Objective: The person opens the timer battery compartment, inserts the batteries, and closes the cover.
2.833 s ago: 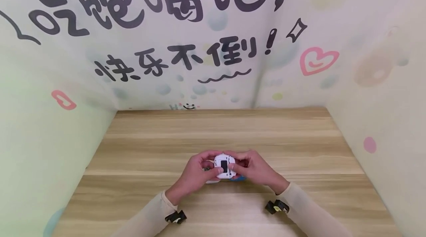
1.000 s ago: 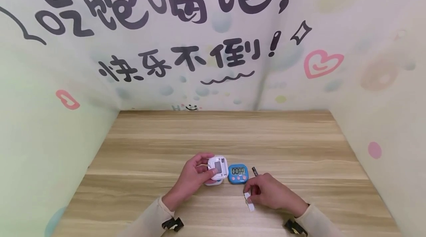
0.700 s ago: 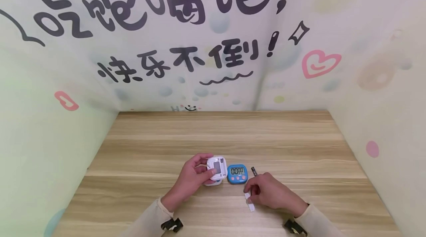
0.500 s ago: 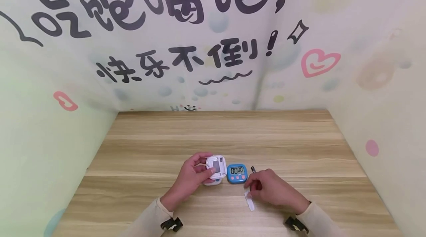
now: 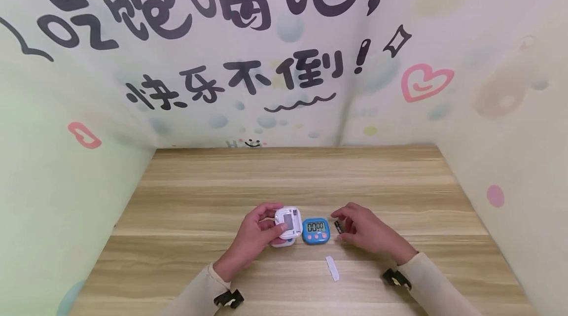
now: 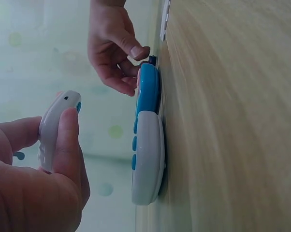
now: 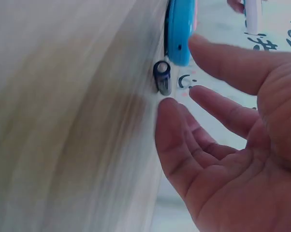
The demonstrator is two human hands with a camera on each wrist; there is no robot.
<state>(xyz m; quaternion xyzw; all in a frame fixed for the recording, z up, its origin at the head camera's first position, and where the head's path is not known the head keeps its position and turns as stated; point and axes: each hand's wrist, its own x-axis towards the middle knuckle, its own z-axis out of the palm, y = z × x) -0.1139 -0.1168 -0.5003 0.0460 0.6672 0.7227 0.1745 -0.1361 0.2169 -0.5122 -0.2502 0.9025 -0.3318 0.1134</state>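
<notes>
My left hand (image 5: 250,244) grips a white digital timer (image 5: 289,216), back side up, with its battery slot uncovered. Under it on the table lies a second white timer (image 6: 148,159) with blue buttons, partly hidden in the head view. A blue timer (image 5: 316,231) reading 00:00 lies just to the right. My right hand (image 5: 366,231) is spread by a small dark battery (image 5: 338,227), thumb and fingers apart. In the right wrist view the battery (image 7: 163,79) stands off the fingertips, near the blue timer's edge. A white battery cover (image 5: 332,268) lies on the table in front.
The wooden table (image 5: 213,178) is enclosed by patterned walls at the back (image 5: 199,123) and both sides. Black straps with small devices sit on both wrists.
Both hands were on the white timer at first. Then my right hand carried the battery cover off to the right, let it go on the table, and moved up to the battery.
</notes>
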